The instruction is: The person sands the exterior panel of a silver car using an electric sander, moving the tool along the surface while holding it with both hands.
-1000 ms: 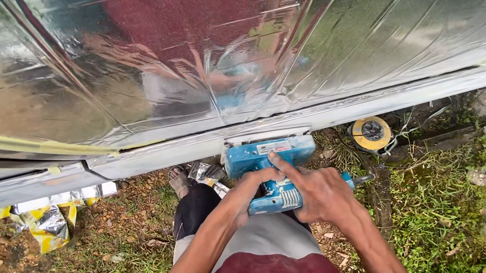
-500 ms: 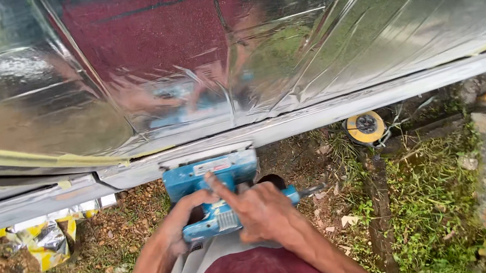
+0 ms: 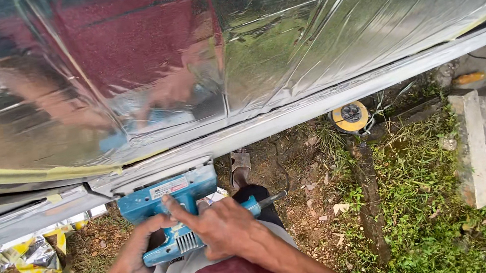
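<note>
Right now both your hands are closed on the blue power tool (image 3: 171, 216), left hand (image 3: 138, 254) gripping its body, right hand (image 3: 222, 227) over the top with forefinger stretched forward, its front pressed against the edge of the foil-covered panel (image 3: 305, 36)

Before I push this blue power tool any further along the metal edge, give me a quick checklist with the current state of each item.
1. Both hands on the tool: ok. The left hand grips the rear of the blue power tool; the right hand lies over its top with the forefinger stretched forward.
2. Tool base against the metal edge: ok, its front sits right under the edge.
3. Fingers away from the working face: cannot tell, the face is hidden.
4. Foil sheet flat: not ok, creased and wrinkled.
5. Ground below: not ok, a yellow cable reel and foil scraps lie there.
6. Power cord path: cannot tell.
</note>
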